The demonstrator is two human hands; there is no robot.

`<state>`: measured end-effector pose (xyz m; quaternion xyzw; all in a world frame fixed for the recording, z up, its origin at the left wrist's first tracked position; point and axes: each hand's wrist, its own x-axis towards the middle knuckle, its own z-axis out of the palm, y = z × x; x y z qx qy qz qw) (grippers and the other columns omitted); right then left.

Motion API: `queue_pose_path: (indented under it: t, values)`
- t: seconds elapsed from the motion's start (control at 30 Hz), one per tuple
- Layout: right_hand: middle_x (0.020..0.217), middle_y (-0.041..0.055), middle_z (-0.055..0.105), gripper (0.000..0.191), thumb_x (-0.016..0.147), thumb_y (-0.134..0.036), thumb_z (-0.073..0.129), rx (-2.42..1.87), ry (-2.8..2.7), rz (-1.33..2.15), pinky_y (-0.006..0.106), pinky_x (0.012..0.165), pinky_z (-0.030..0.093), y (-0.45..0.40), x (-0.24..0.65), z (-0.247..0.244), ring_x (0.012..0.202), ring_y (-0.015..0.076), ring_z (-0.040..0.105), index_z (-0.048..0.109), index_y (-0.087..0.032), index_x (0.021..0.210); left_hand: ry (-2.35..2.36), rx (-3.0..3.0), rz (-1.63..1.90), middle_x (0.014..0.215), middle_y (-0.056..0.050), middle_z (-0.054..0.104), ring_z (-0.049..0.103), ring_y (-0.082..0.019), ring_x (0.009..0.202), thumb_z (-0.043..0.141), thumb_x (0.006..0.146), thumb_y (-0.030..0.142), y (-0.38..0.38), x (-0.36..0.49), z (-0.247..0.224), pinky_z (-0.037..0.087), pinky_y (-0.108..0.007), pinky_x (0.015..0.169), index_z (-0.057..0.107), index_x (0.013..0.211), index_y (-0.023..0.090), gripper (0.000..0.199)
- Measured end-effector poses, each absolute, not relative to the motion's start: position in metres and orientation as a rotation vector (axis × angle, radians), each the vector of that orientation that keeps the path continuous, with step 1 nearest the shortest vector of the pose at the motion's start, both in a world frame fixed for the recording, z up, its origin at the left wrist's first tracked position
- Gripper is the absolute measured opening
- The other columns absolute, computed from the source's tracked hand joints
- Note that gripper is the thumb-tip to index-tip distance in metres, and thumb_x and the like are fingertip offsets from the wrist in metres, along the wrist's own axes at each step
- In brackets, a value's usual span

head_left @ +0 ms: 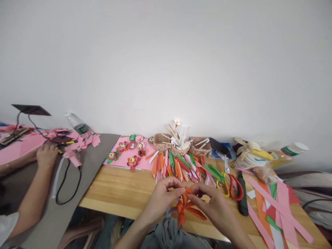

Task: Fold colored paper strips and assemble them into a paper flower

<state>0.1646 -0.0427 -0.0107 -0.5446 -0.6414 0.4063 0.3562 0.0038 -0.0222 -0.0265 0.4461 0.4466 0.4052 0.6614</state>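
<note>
Head view is showing the left hand [166,191] and right hand [209,200] meeting above the near edge of the table [116,186], both pinching the orange paper [181,210] between thumb and fingers. Judging by this grip, the step in hand is probably folding or shaping; the next move is likely calling for a firm left pinch while the right hand is pressing the paper into form. It is hanging between and below the hands, its folded, pointed lobes spreading downward and toward the right wrist; fingers are hiding its top, so whether it is one piece or several, I cannot tell. Strips [178,167] are lying just beyond the hands, scissors [230,178] are resting beyond the right one, and flowers [132,161] are sitting beyond the left.
</note>
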Motion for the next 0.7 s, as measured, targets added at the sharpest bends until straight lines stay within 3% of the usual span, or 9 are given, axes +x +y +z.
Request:
queue_pose_path:
  t: [0.2,0.47,0.63,0.7]
  values:
    - [0.06,0.0011,0.064,0.016,0.075,-0.029,0.062,-1.413,-1.588,1.012,0.023,0.052,0.045,-0.044,0.164,-0.014,0.056,0.0146,0.056,0.067,-0.017,0.067,0.969,1.009,0.895,0.062,0.0,0.061,0.053,-0.011,0.059,0.075,0.058,0.022,-0.022,0.002,-0.03,0.04,-0.022,0.057,0.064,0.066,0.014,0.016]
    - [0.063,0.0021,0.068,0.012,0.073,-0.024,0.058,-1.438,-1.641,0.887,0.024,0.055,0.049,-0.046,0.163,-0.017,0.057,0.0153,0.059,0.068,-0.018,0.071,1.073,0.95,0.89,0.063,0.001,0.061,0.053,-0.01,0.054,0.072,0.06,0.022,-0.025,0.007,-0.029,0.04,-0.021,0.05,0.062,0.067,0.016,0.013]
    - [0.065,0.0032,0.068,0.014,0.075,-0.022,0.055,-1.441,-1.642,0.721,0.023,0.052,0.049,-0.047,0.155,-0.023,0.055,0.0148,0.059,0.068,-0.019,0.076,1.075,1.146,0.976,0.067,-0.001,0.063,0.056,-0.012,0.063,0.065,0.061,0.01,-0.025,0.006,-0.032,0.045,-0.022,0.061,0.064,0.067,0.015,0.008]
    - [0.061,0.0024,0.066,0.012,0.074,-0.021,0.055,-1.43,-1.644,0.728,0.023,0.05,0.048,-0.047,0.154,-0.022,0.054,0.0147,0.058,0.067,-0.019,0.073,1.079,1.146,0.961,0.065,0.0,0.063,0.056,-0.011,0.06,0.063,0.061,0.009,-0.024,0.006,-0.033,0.044,-0.021,0.059,0.065,0.068,0.015,0.009]
